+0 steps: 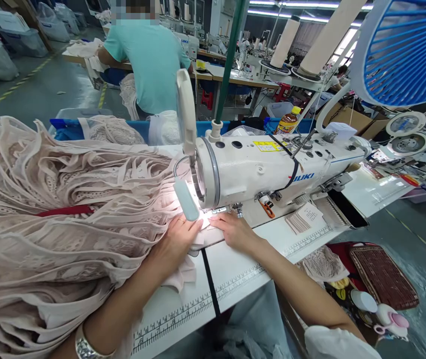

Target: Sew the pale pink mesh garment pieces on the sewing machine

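From afar, I view cloth between left hand and right hand (fingers bunched, grip unclear), the right nearer the machine.

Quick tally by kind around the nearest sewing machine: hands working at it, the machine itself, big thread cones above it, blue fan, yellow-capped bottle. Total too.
Left hand and right hand: 2
Sewing machine: 1
Big thread cones: 2
Blue fan: 1
Yellow-capped bottle: 1
Total: 7

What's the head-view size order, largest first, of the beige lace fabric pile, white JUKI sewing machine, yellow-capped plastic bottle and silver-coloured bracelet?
1. Fabric pile
2. Sewing machine
3. Bottle and bracelet: too alike to rank
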`<state>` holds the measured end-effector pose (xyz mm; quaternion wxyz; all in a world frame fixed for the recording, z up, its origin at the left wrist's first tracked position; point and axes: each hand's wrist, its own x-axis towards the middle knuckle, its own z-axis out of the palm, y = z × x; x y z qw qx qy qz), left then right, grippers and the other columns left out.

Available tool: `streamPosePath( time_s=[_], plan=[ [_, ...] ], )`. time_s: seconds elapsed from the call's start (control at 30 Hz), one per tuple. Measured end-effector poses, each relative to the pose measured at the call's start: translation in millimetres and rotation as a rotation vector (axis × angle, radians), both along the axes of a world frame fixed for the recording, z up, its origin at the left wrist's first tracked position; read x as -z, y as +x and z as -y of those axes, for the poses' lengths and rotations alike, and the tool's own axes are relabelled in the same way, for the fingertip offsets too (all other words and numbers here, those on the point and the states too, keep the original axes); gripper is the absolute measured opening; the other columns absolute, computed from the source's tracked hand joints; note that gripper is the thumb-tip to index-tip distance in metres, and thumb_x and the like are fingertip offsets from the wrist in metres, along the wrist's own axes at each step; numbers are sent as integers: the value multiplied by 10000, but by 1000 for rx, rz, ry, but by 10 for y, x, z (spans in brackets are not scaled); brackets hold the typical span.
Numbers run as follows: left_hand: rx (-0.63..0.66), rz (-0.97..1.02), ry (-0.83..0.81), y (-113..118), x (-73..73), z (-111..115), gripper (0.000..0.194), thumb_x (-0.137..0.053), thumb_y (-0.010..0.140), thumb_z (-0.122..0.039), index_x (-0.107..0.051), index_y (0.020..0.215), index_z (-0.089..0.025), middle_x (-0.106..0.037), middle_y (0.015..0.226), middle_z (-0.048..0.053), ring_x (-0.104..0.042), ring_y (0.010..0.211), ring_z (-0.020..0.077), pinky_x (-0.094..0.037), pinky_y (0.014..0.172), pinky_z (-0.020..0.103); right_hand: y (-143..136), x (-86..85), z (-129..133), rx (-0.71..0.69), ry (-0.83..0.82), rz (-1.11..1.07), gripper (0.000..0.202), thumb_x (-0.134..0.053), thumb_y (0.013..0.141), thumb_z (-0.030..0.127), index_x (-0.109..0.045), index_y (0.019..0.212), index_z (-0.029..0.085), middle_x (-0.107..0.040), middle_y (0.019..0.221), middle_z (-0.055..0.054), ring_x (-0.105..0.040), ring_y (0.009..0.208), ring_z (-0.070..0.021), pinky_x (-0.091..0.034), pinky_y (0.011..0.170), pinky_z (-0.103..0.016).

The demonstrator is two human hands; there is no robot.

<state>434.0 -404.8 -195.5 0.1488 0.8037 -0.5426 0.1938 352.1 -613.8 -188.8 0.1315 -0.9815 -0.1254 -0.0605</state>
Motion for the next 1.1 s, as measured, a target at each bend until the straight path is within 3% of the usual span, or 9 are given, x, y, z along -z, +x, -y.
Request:
streamPosePath(
  time_s=[0.17, 0.3, 0.43, 0.6, 0.7, 0.83, 1.1],
  plan=[
    [12, 76, 101, -37, -20, 58, 252, -399, 936, -28, -629, 1001, -110, -599, 797, 70, -541, 721, 212, -406, 635, 326, 2, 20, 3, 10, 39, 15, 440, -430, 884, 39, -671, 1199, 230, -683, 1148, -43, -630, 1014, -199, -526, 713, -286],
    [-52, 34, 165, -34, -83, 66, 367, -404, 895, 6, -600, 1180, -115, -580, 798, 61, -547, 743, 217, -410, 657, 331, -5, 57, 25, 32, 114, 43, 468, -415, 870, 25, -672, 1201, 232, -687, 1175, -38, -631, 1062, -183, -541, 824, -295],
    [-7, -77, 65, 4, -72, 59, 305, -443, 927, -63, -636, 1125, -193, -611, 880, 60, -566, 834, 216, -415, 693, 322, -19, 69, 50, 52, 203, 101, 457, -383, 880, 29, -667, 1188, 213, -698, 1163, -38, -641, 1066, -160, -541, 860, -281],
    [151, -109, -54, 8, -5, 52, 263, -433, 950, -42, -662, 996, -165, -663, 883, 34, -567, 765, 156, -401, 658, 285, -21, 65, 47, 19, 238, 135, 389, -391, 897, 45, -700, 1048, 228, -721, 1091, -17, -655, 1036, -137, -531, 825, -246],
    [106, -38, -3, -36, -6, 62, 229, -451, 964, -80, -645, 867, -151, -625, 796, 36, -534, 727, 171, -376, 628, 304, -16, 73, 39, 2, 229, 163, 362, -395, 909, 55, -703, 993, 225, -728, 1060, -13, -666, 994, -127, -521, 815, -238],
    [54, 39, 39, -92, -38, 79, 248, -422, 968, -62, -633, 862, -139, -581, 759, 38, -499, 710, 181, -353, 621, 314, -8, 94, 39, 4, 233, 179, 360, -389, 901, 56, -697, 985, 221, -732, 1037, -14, -668, 966, -129, -521, 800, -245],
    [86, -61, -18, -96, 2, 78, 261, -429, 977, -83, -638, 836, -151, -573, 760, 24, -491, 707, 164, -361, 637, 289, -10, 76, 50, -70, 298, 251, 354, -383, 871, 60, -691, 945, 217, -733, 964, -3, -667, 918, -130, -507, 748, -247]
  ],
)
